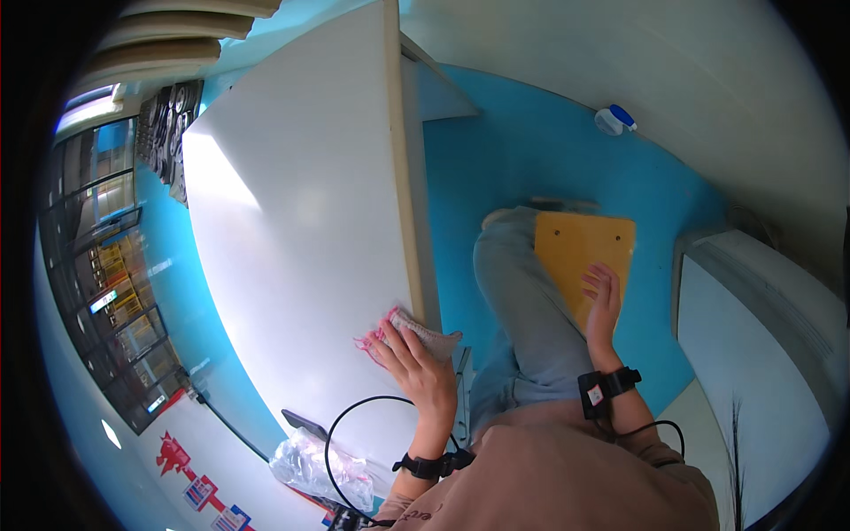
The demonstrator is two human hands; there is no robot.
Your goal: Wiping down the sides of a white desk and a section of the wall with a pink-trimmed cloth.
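My left hand (422,375) lies on a folded cloth (431,337), light with a pink frayed edge, at the near right edge of a white table (299,219). Part of the cloth hangs over the table's edge. My right hand (603,299) is raised with its fingers slightly apart and holds nothing. Beneath it in the view is the wooden seat of a stool or chair (578,242), beside my leg in grey-blue trousers. Each wrist wears a black strap with a cable.
A clear plastic bag (322,464) and a dark flat object (304,423) lie at the table's near left corner. A white appliance or cabinet (737,372) stands at the right. A clear container with a blue lid (615,120) is on the blue floor by the wall.
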